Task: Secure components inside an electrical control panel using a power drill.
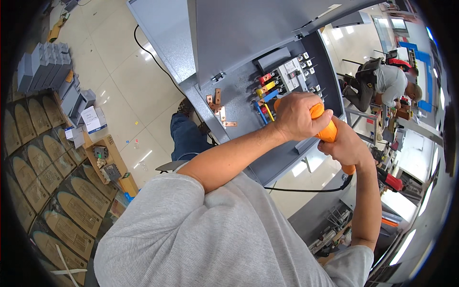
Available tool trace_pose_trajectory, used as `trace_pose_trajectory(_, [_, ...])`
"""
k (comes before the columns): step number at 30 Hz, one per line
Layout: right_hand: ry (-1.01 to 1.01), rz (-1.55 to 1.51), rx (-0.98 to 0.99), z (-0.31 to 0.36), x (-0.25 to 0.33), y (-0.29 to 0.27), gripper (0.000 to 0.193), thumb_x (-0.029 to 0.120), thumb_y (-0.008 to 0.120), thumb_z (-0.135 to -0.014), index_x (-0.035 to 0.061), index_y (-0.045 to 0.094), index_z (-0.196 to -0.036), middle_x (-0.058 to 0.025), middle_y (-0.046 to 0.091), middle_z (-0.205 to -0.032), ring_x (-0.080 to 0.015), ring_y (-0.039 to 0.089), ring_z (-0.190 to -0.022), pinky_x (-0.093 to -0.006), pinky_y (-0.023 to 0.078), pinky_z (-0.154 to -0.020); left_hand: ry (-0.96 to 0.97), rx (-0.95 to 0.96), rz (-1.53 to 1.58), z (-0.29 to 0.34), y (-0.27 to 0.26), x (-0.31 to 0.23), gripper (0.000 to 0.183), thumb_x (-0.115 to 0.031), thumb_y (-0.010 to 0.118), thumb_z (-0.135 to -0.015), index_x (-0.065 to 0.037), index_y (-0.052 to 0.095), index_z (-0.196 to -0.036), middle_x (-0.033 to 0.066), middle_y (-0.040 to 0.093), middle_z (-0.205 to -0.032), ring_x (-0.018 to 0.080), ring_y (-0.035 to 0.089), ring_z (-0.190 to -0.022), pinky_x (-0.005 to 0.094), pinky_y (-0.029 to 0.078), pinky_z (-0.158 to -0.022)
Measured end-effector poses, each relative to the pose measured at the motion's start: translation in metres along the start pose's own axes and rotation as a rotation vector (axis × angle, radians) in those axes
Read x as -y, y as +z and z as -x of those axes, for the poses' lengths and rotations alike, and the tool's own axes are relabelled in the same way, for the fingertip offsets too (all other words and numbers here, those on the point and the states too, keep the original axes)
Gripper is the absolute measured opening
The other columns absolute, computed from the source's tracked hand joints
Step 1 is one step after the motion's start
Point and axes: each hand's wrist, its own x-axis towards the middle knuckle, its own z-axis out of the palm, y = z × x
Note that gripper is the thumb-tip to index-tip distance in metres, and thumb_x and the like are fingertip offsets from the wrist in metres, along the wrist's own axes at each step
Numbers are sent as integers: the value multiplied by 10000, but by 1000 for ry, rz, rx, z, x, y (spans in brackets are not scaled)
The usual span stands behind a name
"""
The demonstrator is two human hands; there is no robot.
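Observation:
An orange corded power tool [328,132] is gripped in both hands over the open grey metal cabinet [260,165]. My left hand [300,115] is closed around its upper body, while my right hand [347,145] wraps the part nearer the cord. The tool's working end is hidden behind my left hand. Just beyond that hand, a pale grey circuit breaker [290,75] is mounted inside the cabinet. Red, yellow and blue sleeved bars [268,89] reach from its left side. Several loose copper bars [218,106] lie on the cabinet's inner surface, left of my left forearm.
The cabinet door [239,33] stands open at the far side. A black cable [306,190] runs from the tool past my body. Stacked cardboard boxes [71,220] and grey metal boxes [45,67] stand left. At right, another person [385,81] bends over a bench.

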Motion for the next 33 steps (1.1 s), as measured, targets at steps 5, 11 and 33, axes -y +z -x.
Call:
trace_pose_trajectory(5, [-20, 26, -15, 0, -5, 3, 508, 69, 783, -757, 7, 587, -1221, -109, 688, -912, -224, 679, -781, -358, 554, -769, 23, -19, 31, 2, 3, 3, 236, -266, 753, -863, -49, 693, -789, 119, 692, -743, 312, 691, -667, 397, 531, -608])
trace_pose_trajectory(11, [-45, 41, -12, -1, 2, 1, 501, 66, 784, -761, 8, 593, -1220, -115, 693, -930, -242, 675, -813, -370, 549, -807, 15, -31, 19, 2, -1, 1, 224, -259, 749, -867, -54, 693, -796, 113, 694, -749, 310, 695, -681, 396, 536, -621])
trace_pose_trajectory(33, [-48, 53, -16, -2, 1, 0, 516, 71, 779, -747, 16, 595, -1225, -119, 692, -917, -247, 669, -801, -363, 544, -812, 9, -50, 16, 4, -1, 0, 245, -276, 747, -866, -56, 685, -780, 113, 687, -740, 314, 689, -668, 400, 529, -613])
